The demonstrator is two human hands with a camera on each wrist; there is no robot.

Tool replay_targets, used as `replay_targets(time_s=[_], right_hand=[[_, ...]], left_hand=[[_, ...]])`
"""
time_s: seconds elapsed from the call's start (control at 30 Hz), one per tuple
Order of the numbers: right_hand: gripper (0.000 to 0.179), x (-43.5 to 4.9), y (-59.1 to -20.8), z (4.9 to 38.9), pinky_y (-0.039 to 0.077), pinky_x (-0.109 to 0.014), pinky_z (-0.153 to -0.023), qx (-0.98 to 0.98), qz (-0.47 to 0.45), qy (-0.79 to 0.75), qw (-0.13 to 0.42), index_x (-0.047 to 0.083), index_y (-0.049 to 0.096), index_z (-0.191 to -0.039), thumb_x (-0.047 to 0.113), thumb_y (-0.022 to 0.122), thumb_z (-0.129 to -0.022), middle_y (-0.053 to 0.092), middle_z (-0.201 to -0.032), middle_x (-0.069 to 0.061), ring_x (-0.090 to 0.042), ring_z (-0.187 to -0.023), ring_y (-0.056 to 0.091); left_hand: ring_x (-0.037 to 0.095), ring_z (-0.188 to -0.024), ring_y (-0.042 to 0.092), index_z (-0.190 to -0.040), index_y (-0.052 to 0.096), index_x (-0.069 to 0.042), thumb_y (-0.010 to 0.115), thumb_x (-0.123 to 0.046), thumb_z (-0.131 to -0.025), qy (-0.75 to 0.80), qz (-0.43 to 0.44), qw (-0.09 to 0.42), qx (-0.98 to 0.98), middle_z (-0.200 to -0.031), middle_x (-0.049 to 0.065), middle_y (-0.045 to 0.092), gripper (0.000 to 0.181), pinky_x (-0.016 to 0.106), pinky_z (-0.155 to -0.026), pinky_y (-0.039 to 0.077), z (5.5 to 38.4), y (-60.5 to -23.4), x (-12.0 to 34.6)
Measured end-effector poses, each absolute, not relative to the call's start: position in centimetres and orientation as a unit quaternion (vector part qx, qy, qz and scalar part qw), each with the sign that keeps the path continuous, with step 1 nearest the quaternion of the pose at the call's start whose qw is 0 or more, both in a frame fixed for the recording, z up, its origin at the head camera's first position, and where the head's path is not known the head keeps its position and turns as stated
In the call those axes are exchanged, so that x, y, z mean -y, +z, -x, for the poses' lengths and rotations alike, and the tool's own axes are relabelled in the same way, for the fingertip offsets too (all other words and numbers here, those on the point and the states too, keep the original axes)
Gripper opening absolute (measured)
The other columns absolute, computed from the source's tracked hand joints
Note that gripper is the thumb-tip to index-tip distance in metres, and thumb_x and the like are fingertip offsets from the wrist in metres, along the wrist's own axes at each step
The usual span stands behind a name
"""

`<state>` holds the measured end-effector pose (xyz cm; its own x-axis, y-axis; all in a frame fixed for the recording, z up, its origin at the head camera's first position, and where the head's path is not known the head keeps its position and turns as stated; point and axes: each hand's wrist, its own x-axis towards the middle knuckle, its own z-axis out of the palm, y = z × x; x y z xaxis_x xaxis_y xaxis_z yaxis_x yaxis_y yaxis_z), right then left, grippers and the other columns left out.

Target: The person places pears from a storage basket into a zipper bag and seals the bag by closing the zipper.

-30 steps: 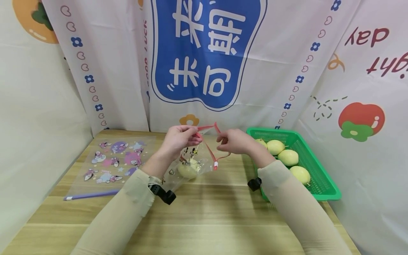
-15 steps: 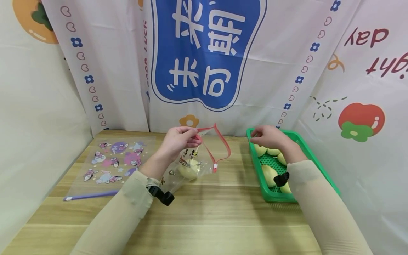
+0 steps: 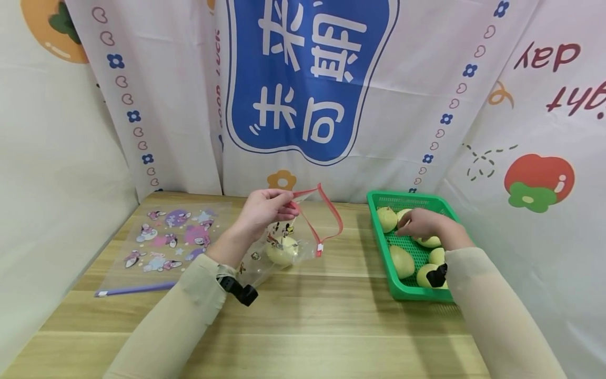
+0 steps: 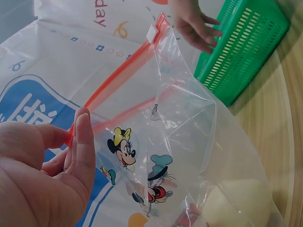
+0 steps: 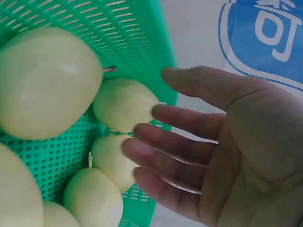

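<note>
My left hand (image 3: 270, 206) pinches the red rim of a clear zip bag (image 4: 184, 123) printed with cartoon figures. The bag's mouth gapes, and one pale yellow-green pear (image 3: 283, 251) lies inside it on the table. Over the green basket (image 3: 392, 284), my right hand (image 3: 421, 223) reaches down among several pears (image 3: 401, 261). In the right wrist view its fingers (image 5: 180, 142) are spread and loosely bent, with nothing gripped; whether the fingertips touch the pears behind them is hard to tell.
A second clear zip bag (image 3: 165, 242) with purple prints and a purple slider strip lies flat at the table's left. Printed cloth (image 3: 189, 105) hangs behind and along both sides of the wooden table (image 3: 303, 326).
My right hand has left the bag's rim and moved right, then down into the basket. The left hand has stayed at the bag's rim.
</note>
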<state>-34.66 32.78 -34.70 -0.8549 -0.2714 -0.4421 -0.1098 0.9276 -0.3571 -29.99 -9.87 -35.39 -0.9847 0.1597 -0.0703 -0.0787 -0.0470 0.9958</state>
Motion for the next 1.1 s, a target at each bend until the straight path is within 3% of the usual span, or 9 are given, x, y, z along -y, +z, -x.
replay_targets(time_s=[0.13,0.23,0.33,0.67,0.93,1.1], right_hand=[[0.065,-32.9,-35.2,34.1,0.063,-0.054,-0.101,-0.934,0.084,-0.153,0.312,-0.005,0.055,-0.154,0.037,0.071,-0.107,0.061,-0.149,-0.026,-0.04,-0.121,0.069],[0.069,-32.9,-35.5,33.8,0.062,-0.054,-0.103,-0.927,0.078,-0.143,0.337,-0.004,0.054,-0.156,0.04,0.073,-0.106,0.058,-0.154,-0.026,-0.042,-0.127,0.068],[0.069,-32.8,-35.8,33.6,0.063,-0.054,-0.102,-0.927,0.072,-0.141,0.341,-0.002,0.056,-0.155,0.041,0.075,-0.104,0.058,-0.155,-0.025,-0.041,-0.127,0.069],[0.063,-32.4,-36.7,33.6,0.065,-0.054,-0.096,-0.92,0.038,-0.149,0.361,0.005,0.067,-0.144,0.044,0.082,-0.097,0.065,-0.145,-0.022,-0.037,-0.117,0.072],[0.076,-32.4,-37.1,33.5,0.067,-0.047,-0.092,-0.916,0.029,-0.162,0.367,-0.003,0.059,-0.153,0.038,0.086,-0.094,0.063,-0.149,-0.023,-0.034,-0.11,0.073],[0.073,-32.2,-37.3,33.7,0.066,-0.047,-0.095,-0.911,0.047,-0.157,0.379,-0.004,0.057,-0.153,0.033,0.085,-0.097,0.064,-0.146,-0.023,-0.033,-0.11,0.073]], left_hand=[[0.013,-0.081,0.079,-0.132,0.072,0.001,0.065,-0.02,-0.112,0.722,-0.027,0.082,-0.687,-0.093,0.007,0.081,0.03,0.035,-0.091,0.068,29.9,-35.3,10.0],[0.013,-0.082,0.079,-0.132,0.072,0.001,0.065,-0.02,-0.112,0.722,-0.025,0.086,-0.686,-0.093,0.007,0.081,0.029,0.03,-0.085,0.069,29.8,-35.4,10.0],[0.013,-0.082,0.079,-0.132,0.072,0.001,0.065,-0.02,-0.112,0.723,-0.024,0.087,-0.685,-0.092,0.007,0.081,0.029,0.027,-0.08,0.068,29.9,-35.4,10.1],[0.013,-0.081,0.079,-0.134,0.071,0.002,0.065,-0.02,-0.112,0.721,-0.026,0.086,-0.687,-0.093,0.007,0.081,0.031,0.029,-0.084,0.069,30.1,-35.4,10.0],[0.013,-0.082,0.079,-0.136,0.07,0.002,0.065,-0.02,-0.112,0.722,-0.028,0.088,-0.685,-0.095,0.008,0.08,0.033,0.025,-0.081,0.068,30.1,-35.4,9.9],[0.013,-0.082,0.078,-0.136,0.07,0.002,0.065,-0.019,-0.112,0.724,-0.026,0.089,-0.683,-0.095,0.008,0.08,0.032,0.025,-0.08,0.068,30.0,-35.2,9.9]])
